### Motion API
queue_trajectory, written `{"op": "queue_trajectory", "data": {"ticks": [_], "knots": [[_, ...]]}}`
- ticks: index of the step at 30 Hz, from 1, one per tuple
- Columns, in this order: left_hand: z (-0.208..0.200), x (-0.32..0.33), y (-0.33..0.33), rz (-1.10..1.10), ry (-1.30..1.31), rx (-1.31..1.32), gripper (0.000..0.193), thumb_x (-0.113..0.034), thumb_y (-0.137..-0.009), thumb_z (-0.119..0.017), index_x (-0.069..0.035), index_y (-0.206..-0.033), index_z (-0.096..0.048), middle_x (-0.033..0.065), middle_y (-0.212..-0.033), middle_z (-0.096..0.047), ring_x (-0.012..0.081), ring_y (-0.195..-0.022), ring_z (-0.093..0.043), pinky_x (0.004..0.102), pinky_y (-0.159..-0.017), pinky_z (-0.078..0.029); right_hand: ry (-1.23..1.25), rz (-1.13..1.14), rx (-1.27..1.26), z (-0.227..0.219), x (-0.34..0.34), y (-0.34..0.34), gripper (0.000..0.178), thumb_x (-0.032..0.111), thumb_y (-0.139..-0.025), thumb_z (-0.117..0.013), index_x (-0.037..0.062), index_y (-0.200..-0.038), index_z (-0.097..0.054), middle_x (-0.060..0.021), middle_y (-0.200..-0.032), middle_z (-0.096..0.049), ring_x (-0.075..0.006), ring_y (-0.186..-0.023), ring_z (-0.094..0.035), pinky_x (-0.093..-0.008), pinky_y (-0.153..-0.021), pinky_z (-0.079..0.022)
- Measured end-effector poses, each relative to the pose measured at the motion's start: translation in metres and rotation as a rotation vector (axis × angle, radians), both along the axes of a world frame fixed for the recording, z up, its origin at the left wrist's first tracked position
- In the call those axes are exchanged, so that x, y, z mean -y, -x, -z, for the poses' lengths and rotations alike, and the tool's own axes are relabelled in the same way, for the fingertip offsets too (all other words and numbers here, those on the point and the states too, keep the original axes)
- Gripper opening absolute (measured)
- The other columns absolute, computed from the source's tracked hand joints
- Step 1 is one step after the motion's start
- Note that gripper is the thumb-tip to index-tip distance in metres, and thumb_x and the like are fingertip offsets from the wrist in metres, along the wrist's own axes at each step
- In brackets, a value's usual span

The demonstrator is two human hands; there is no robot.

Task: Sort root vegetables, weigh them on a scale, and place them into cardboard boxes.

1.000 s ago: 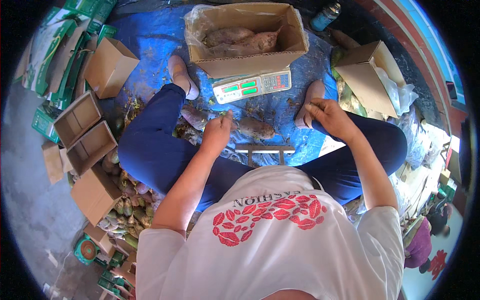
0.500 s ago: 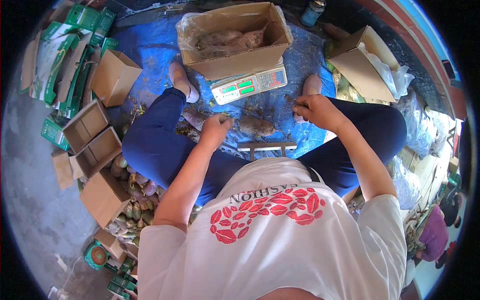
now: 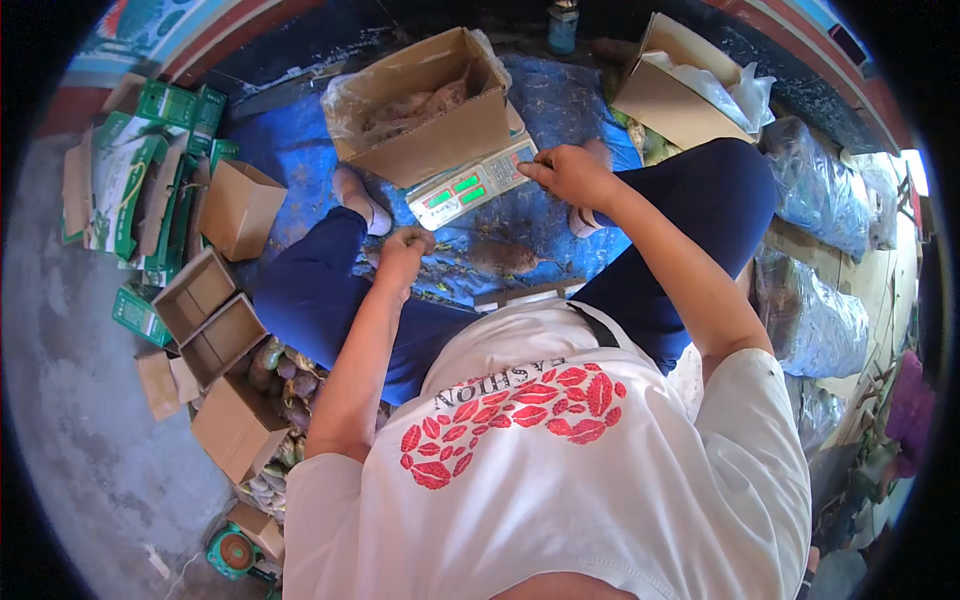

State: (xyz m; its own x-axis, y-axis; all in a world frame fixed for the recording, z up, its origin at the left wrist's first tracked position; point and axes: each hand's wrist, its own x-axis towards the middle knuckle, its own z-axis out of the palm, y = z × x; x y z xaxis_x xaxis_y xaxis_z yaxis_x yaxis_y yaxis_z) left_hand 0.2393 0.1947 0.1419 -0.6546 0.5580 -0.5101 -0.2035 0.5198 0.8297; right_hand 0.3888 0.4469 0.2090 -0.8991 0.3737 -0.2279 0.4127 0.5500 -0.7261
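Note:
My right hand (image 3: 572, 176) reaches to the right end of a digital weighing scale (image 3: 470, 187), its fingers bunched and the fingertips at the keypad. Nothing shows in its grip. My left hand (image 3: 408, 250) hovers below the scale's left corner with curled fingers; what lies inside them, if anything, is hidden. On the scale stands an open cardboard box (image 3: 430, 140), lined with clear plastic and tilted in view. Reddish-brown root vegetables (image 3: 415, 108) lie in it. Just below the scale, between my feet, a long brown root (image 3: 505, 257) rests on the blue tarp (image 3: 290, 115).
Left stand empty brown boxes (image 3: 238, 212), flattened green cartons (image 3: 130, 180) and a heap of roots (image 3: 290, 385). At right are another plastic-lined box (image 3: 685, 95) and filled plastic bags (image 3: 815, 190). A blue jar (image 3: 562, 28) stands at the back. My knees flank the scale.
My right hand has moved left and forward from beside my right foot to the scale's keypad. My left hand stays low, near the scale's left end. The whole view has turned somewhat.

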Motion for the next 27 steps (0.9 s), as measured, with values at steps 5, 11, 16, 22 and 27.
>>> {"op": "queue_trajectory", "data": {"ticks": [5,11,16,22,27], "knots": [[-0.030,-0.012,0.004,0.028,0.121,-0.139,0.025,-0.021,-0.080,-0.058,0.004,-0.083,-0.060,0.0079,-0.075,-0.060,0.0128,-0.067,-0.052,0.0263,-0.063,-0.040,0.362,0.066,-0.167,-0.022,-0.006,0.004,0.040,0.037,-0.084,-0.051,-0.0023,-0.078,-0.057,-0.0120,-0.063,-0.056,-0.0192,-0.058,-0.052,-0.0312,-0.057,-0.041],[-0.073,-0.025,0.013,0.151,0.090,-0.346,0.023,-0.020,-0.078,-0.059,0.002,-0.083,-0.060,0.0106,-0.077,-0.062,0.0173,-0.069,-0.056,0.0274,-0.064,-0.043,0.404,-0.294,0.008,0.006,-0.017,-0.006,0.029,0.026,-0.078,-0.058,0.0003,-0.093,-0.056,-0.0099,-0.072,-0.060,-0.0225,-0.067,-0.057,-0.0316,-0.062,-0.044],[-0.096,-0.041,0.046,0.186,0.064,-0.404,0.019,-0.018,-0.076,-0.059,0.000,-0.082,-0.060,0.0144,-0.077,-0.061,0.0245,-0.072,-0.058,0.0318,-0.072,-0.043,-0.144,-0.241,0.063,-0.014,-0.026,0.034,0.023,0.020,-0.072,-0.060,0.0033,-0.088,-0.059,-0.0168,-0.084,-0.061,-0.0348,-0.081,-0.058,-0.0409,-0.071,-0.045],[-0.111,-0.087,0.095,0.455,0.166,-0.821,0.021,-0.018,-0.079,-0.055,0.000,-0.089,-0.059,0.0145,-0.087,-0.059,0.0273,-0.080,-0.057,0.0340,-0.070,-0.043,-0.249,-0.126,-0.225,-0.036,-0.059,0.135,0.027,0.012,-0.070,-0.060,0.0058,-0.096,-0.059,-0.0142,-0.088,-0.061,-0.0299,-0.084,-0.058,-0.0368,-0.078,-0.044],[-0.085,-0.124,0.129,0.602,0.289,-0.798,0.023,-0.020,-0.080,-0.052,-0.003,-0.092,-0.059,0.0170,-0.100,-0.054,0.0340,-0.093,-0.052,0.0402,-0.079,-0.041,-0.565,-0.593,-0.050,-0.001,-0.055,0.200,0.027,0.015,-0.065,-0.063,0.0094,-0.091,-0.060,-0.0121,-0.088,-0.060,-0.0292,-0.086,-0.058,-0.0375,-0.076,-0.046]]}}
